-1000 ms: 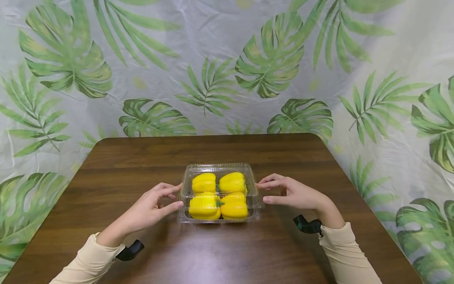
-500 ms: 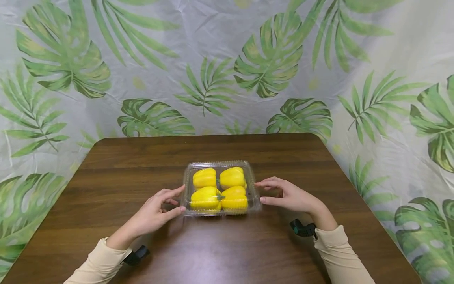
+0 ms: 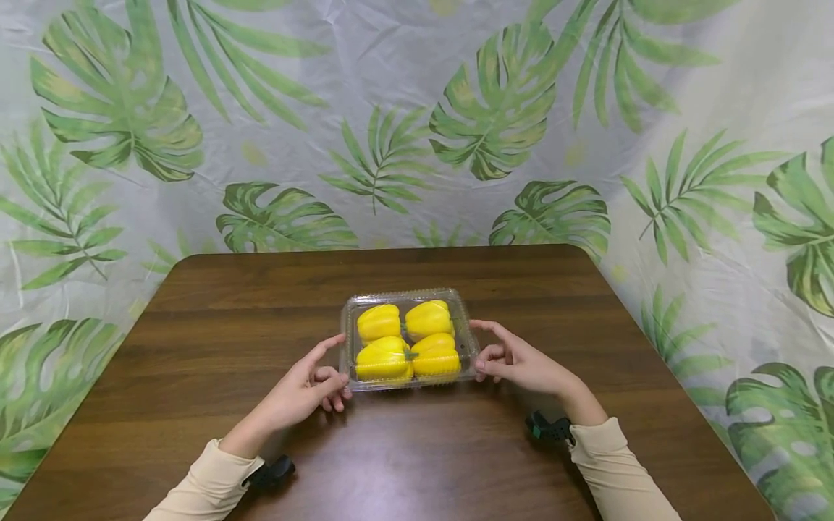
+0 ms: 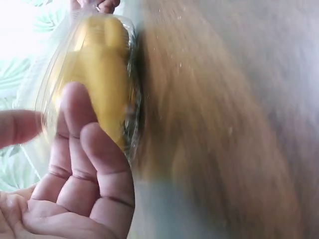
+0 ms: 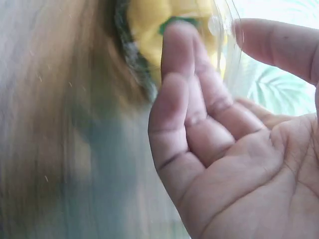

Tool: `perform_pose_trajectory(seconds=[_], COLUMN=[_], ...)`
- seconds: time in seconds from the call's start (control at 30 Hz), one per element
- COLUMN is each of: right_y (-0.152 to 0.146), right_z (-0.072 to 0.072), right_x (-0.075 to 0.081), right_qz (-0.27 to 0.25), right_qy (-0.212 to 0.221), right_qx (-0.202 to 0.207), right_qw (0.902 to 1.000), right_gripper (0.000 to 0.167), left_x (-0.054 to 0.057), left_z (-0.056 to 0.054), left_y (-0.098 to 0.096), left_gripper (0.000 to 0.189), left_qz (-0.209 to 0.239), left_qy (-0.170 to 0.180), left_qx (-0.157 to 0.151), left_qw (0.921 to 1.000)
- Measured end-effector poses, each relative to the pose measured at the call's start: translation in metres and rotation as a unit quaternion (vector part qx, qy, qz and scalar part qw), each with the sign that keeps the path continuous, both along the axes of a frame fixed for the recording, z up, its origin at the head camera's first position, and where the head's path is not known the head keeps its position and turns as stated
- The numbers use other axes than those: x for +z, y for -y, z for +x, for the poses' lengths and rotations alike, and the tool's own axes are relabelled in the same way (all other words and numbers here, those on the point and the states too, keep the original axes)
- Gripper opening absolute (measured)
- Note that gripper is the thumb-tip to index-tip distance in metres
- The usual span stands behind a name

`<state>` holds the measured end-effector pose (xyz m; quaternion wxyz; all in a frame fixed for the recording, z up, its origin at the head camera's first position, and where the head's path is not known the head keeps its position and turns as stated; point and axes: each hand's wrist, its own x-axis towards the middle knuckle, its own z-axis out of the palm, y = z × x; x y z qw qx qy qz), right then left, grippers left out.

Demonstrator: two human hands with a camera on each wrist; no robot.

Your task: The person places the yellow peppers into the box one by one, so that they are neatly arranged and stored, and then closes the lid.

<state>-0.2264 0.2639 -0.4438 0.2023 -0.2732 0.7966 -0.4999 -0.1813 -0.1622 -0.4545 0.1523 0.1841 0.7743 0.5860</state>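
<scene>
A clear plastic clamshell container (image 3: pixel 409 386) stands on the table with several yellow bell peppers (image 3: pixel 384 357) inside, seen through its lid. The lid lies down over the base. My left hand (image 3: pixel 301 391) is at the near left corner, index finger stretched along the side, thumb and curled fingers pinching the rim. Mirroring it, my right hand (image 3: pixel 526 365) pinches the rim near the right front corner, index finger reaching along that side. Both wrist views show the thumb on one side of the rim and the other fingers bent on the opposite side, somewhat blurred.
The brown wooden table (image 3: pixel 417 456) has rounded far corners. Behind it and to the sides hangs a pale curtain (image 3: pixel 391 94) printed with green leaves. A dark wrist device (image 3: pixel 270 472) sits at each cream sleeve.
The lid's front edge has come down onto the base. The container has turned slightly and shifted away. My thumbs and lower fingers have closed in around the near corners.
</scene>
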Motion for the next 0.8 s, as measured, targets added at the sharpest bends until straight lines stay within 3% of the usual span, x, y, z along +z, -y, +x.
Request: perform_pose_trajectory(seconds=[0.2, 0.43, 0.57, 0.8], right_y=[0.001, 0.003, 0.003, 0.003], right_z=[-0.001, -0.002, -0.005, -0.008], right_x=[-0.003, -0.005, -0.008, -0.011], right_qz=[-0.029, -0.029, -0.038, -0.048], right_qy=[0.062, 0.072, 0.070, 0.068], right_qx=[0.045, 0.047, 0.046, 0.052], right_qw=[0.9966, 0.9959, 0.9957, 0.9951], right_gripper=[0.090, 0.089, 0.087, 0.086], left_x=[-0.007, -0.011, -0.011, -0.011], left_z=[0.000, 0.005, 0.010, 0.012], left_y=[-0.006, -0.016, -0.020, -0.021], left_gripper=[0.082, 0.084, 0.086, 0.085], left_qz=[0.081, 0.138, 0.146, 0.149], left_qy=[0.061, 0.140, 0.159, 0.159], left_qx=[-0.009, 0.021, 0.039, 0.047], left_qw=[0.9948, 0.9802, 0.9758, 0.9748])
